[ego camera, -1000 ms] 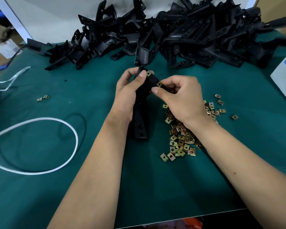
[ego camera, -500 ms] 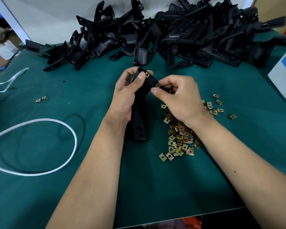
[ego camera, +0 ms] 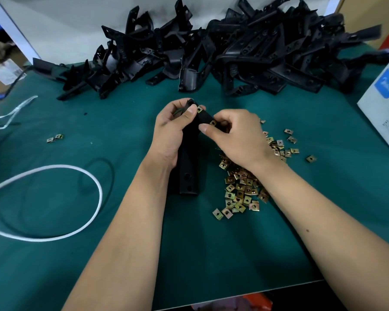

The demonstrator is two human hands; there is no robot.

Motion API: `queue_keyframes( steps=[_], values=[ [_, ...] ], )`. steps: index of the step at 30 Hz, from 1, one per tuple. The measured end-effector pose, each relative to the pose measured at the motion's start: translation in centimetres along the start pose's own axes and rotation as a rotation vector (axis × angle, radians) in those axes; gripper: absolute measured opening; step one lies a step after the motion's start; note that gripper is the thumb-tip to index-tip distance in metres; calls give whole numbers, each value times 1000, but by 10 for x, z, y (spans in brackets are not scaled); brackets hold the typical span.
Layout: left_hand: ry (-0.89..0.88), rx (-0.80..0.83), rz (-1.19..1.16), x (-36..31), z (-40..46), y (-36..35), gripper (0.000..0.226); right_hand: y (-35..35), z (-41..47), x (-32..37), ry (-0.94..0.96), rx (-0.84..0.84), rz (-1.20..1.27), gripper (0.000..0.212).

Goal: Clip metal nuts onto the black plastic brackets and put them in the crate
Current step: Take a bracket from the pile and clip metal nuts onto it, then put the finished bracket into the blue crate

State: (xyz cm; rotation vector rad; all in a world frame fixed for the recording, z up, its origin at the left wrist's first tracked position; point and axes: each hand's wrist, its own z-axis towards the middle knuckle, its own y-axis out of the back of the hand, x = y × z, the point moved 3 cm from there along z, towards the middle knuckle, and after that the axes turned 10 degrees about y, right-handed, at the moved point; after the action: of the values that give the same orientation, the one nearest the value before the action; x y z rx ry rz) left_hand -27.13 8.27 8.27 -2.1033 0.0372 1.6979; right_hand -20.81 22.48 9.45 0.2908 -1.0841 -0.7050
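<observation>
Matte black plastic, the long bracket point(ego camera: 189, 167) is gripped by the left hand point(ego camera: 171, 133); the right hand point(ego camera: 236, 135) pinches a brassy square nut point(ego camera: 213, 123) onto it.

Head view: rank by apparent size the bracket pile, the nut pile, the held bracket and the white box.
1. bracket pile
2. nut pile, partly hidden by the arm
3. held bracket and white box: unsure, both partly hidden

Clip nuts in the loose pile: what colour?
Brassy yellow-gold, some pinkish, in the head view: the clip nuts by the right wrist.
</observation>
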Motion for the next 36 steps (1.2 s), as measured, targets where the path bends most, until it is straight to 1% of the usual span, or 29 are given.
queue_keyframes(
  steps=[2,4,6,9,11,13,15,17,19,21,24,26,27,29,31,32,34,36],
  values=[
    [1,-38,67,0,-1,-2,10,0,0,0,3,6,-21,26],
    [-1,-43,127,-1,-2,-6,6,3,1,0,-5,6,-28,31],
    [5,-45,163,-2,-5,-11,12,5,1,1,-19,16,-46,35],
    [-2,-68,196,-5,-9,-24,21,17,-1,5,-42,13,-63,35],
    [-13,-53,210,-10,-11,-39,26,33,-3,8,-50,15,-86,37],
    [-30,-10,267,-15,-14,-65,20,60,-8,10,-61,3,-137,39],
    [-64,55,341,-20,-20,-106,24,94,-17,10,-74,-85,-174,38],
    [-122,153,409,-22,-29,-156,22,131,-34,7,-79,-216,-223,30],
    [-187,254,464,-19,-43,-213,20,170,-61,-1,-95,-365,-220,23],
    [-218,350,501,-9,-60,-266,20,207,-96,-13,-114,-509,-160,20],
    [-233,552,551,27,-105,-348,18,266,-168,-32,-134,-710,-37,6],
    [-256,639,632,61,-135,-390,24,294,-218,-45,-165,-841,26,13],
    [-234,694,667,82,-152,-410,30,306,-247,-54,-216,-918,60,14],
    [-143,799,784,131,-177,-436,48,319,-303,-80,-381,-1027,110,13],
    [30,863,922,185,-192,-444,62,316,-354,-115,-596,-1067,125,7],
    [152,884,972,213,-200,-443,66,313,-382,-133,-707,-1101,129,6],
    [390,891,1034,265,-213,-429,65,300,-433,-168,-912,-1146,143,6],
    [548,870,1057,308,-221,-412,49,279,-477,-195,-1136,-1069,102,22]
  ],
)
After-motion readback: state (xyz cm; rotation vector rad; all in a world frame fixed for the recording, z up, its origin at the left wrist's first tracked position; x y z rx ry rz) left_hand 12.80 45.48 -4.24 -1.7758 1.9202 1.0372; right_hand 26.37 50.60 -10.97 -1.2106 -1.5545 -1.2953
